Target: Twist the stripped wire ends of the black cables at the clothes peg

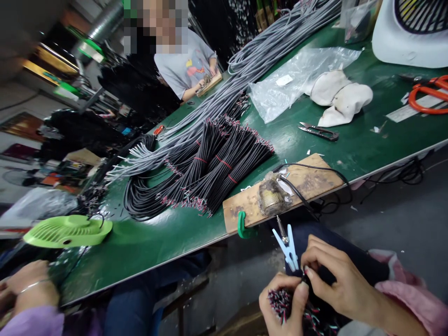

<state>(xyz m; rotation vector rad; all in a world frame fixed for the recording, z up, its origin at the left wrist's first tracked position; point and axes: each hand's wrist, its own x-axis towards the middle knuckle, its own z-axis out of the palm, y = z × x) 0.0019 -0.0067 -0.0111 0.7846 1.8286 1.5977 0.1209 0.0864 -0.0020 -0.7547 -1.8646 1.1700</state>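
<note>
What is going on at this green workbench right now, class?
A person's left hand grips a bundle of short black wires with red, white and green stripped ends, held below the table edge. The right hand pinches one wire end at the top of it. A light blue clothespin sits just above. On the green table lie tied black cable bundles and grey cables.
</note>
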